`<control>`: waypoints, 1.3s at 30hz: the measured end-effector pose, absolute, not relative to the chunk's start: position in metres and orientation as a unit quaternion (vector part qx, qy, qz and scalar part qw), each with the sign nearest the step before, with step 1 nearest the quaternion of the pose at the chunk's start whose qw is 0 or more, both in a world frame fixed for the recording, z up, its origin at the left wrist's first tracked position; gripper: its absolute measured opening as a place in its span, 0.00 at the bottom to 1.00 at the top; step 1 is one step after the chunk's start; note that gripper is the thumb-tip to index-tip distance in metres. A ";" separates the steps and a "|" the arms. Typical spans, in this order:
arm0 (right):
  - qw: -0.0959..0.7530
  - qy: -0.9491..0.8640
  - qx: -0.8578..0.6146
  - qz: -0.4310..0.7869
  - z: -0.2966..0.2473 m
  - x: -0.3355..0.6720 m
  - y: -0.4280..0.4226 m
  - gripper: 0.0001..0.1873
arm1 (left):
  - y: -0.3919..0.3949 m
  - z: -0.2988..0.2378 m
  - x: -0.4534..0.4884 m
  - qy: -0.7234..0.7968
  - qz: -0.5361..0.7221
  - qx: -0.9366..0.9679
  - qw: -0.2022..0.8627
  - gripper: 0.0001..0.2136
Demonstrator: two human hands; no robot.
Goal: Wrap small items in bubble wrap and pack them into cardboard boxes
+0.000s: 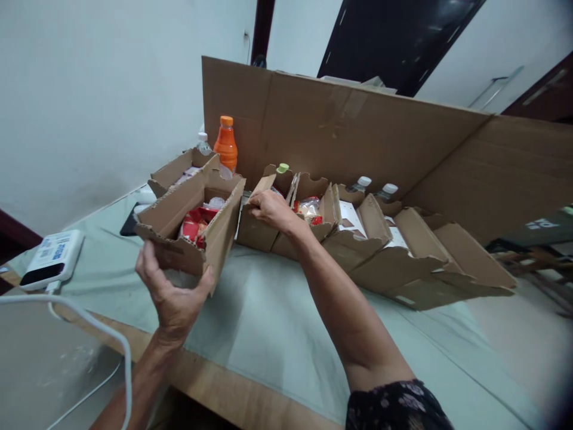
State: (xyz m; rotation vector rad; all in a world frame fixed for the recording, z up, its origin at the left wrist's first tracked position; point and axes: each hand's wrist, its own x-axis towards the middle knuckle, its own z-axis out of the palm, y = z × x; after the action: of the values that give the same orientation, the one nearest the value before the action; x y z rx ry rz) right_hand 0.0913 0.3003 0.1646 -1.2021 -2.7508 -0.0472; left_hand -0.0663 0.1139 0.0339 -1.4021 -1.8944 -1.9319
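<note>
My left hand point(172, 298) grips the near end of a long open cardboard box point(228, 230), thumb on one side and fingers on the other. Inside that box lie a red snack packet point(193, 227) and a clear plastic item point(215, 203). My right hand point(274, 210) is closed at the front rim of a neighbouring cardboard box point(254, 232), its fingertips pressed on the cardboard edge. Behind this hand shows a light green bottle cap point(282, 168). To its right, another box holds red and clear packets point(312, 209).
More open cardboard boxes point(421, 239) stand in a row to the right. A tall cardboard panel point(371, 131) rises behind, with an orange bottle point(226, 145) before it. At left, a white power bank point(54, 257) with a cable point(102, 325) lies on the green cloth point(250, 298).
</note>
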 end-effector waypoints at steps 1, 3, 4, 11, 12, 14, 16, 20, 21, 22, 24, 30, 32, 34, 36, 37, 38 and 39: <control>0.061 -0.916 -0.395 -0.014 0.167 0.092 0.301 0.13 | 0.120 0.031 -0.063 -0.624 -0.626 -0.463 0.068 0.55; 0.050 -0.920 -0.388 -0.013 0.171 0.093 0.301 0.12 | 0.134 0.026 -0.058 -0.624 -0.614 -0.471 0.106 0.53; 0.047 -0.922 -0.384 -0.014 0.172 0.093 0.300 0.13 | 0.142 0.024 -0.055 -0.624 -0.609 -0.475 0.116 0.53; 0.148 -0.919 -0.364 -0.021 0.157 0.100 0.275 0.22 | 0.172 0.011 -0.055 -0.677 -0.527 -0.515 0.007 0.43; 0.167 -0.912 -0.374 -0.025 0.153 0.102 0.271 0.25 | 0.170 0.009 -0.056 -0.681 -0.517 -0.519 0.006 0.40; 0.194 -0.897 -0.396 -0.033 0.145 0.105 0.266 0.28 | 0.166 0.006 -0.057 -0.669 -0.518 -0.533 0.003 0.35; 0.202 -0.889 -0.409 -0.037 0.138 0.108 0.264 0.26 | 0.166 0.003 -0.056 -0.646 -0.532 -0.546 -0.021 0.33; 0.201 -0.891 -0.406 -0.035 0.132 0.110 0.267 0.19 | 0.184 0.002 -0.050 -0.623 -0.538 -0.559 -0.101 0.35; 0.201 -0.891 -0.405 -0.035 0.132 0.109 0.268 0.19 | 0.192 0.002 -0.049 -0.620 -0.536 -0.562 -0.115 0.35; 0.199 -0.892 -0.406 -0.034 0.133 0.109 0.269 0.19 | 0.199 0.001 -0.048 -0.618 -0.532 -0.566 -0.126 0.36; 0.192 -0.893 -0.406 -0.030 0.134 0.108 0.270 0.19 | 0.214 -0.001 -0.049 -0.613 -0.523 -0.573 -0.147 0.38; 0.201 -0.889 -0.410 -0.034 0.143 0.108 0.261 0.19 | 0.212 0.001 -0.057 -0.595 -0.502 -0.594 -0.201 0.39; 0.238 -0.877 -0.413 -0.056 0.150 0.102 0.252 0.18 | 0.188 0.002 -0.062 -0.593 -0.497 -0.598 -0.208 0.35; 0.253 -0.879 -0.401 -0.058 0.159 0.086 0.243 0.17 | 0.154 -0.002 -0.068 -0.591 -0.490 -0.610 -0.196 0.29; 0.225 -0.897 -0.381 -0.021 0.169 0.059 0.239 0.19 | 0.116 -0.010 -0.077 -0.591 -0.479 -0.633 -0.142 0.21; 0.202 -0.906 -0.372 0.004 0.172 0.042 0.239 0.21 | 0.099 -0.016 -0.082 -0.599 -0.481 -0.631 -0.107 0.18; 0.181 -0.913 -0.365 0.027 0.174 0.023 0.242 0.24 | 0.083 -0.023 -0.087 -0.609 -0.482 -0.626 -0.073 0.16; 0.163 -0.917 -0.362 0.044 0.176 0.003 0.246 0.28 | 0.070 -0.029 -0.092 -0.620 -0.481 -0.618 -0.042 0.15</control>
State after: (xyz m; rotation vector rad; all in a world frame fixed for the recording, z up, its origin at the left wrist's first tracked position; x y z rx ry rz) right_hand 0.0034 0.2457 0.1757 -1.0334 -2.6154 0.1264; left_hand -0.0918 0.0697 -0.0290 -1.9952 -2.0032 -1.5544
